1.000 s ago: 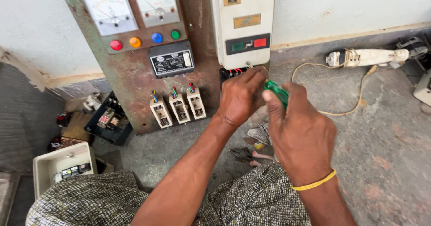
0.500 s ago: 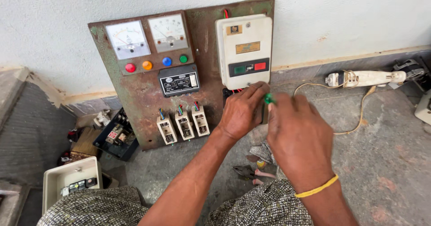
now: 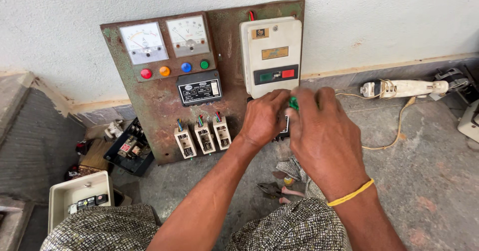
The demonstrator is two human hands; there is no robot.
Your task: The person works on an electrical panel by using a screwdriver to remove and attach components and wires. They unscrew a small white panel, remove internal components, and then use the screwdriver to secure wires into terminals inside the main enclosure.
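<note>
Both hands shifted left; right hand (image 3: 324,136) holds green screwdriver (image 3: 293,103), axis hidden.

Bare floor (image 3: 429,181) right of the hands lies open; pliers (image 3: 272,188) clutter beneath them.

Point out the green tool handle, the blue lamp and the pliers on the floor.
Green handle (image 3: 294,103), head view, tip showing between the hands.
Blue lamp (image 3: 186,67), head view, its dome.
Pliers (image 3: 272,189), head view, the dark jaws.

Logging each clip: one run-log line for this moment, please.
left hand: at rusty metal control panel | right hand: gripping green-handled tool | site: below white plastic starter box
</note>
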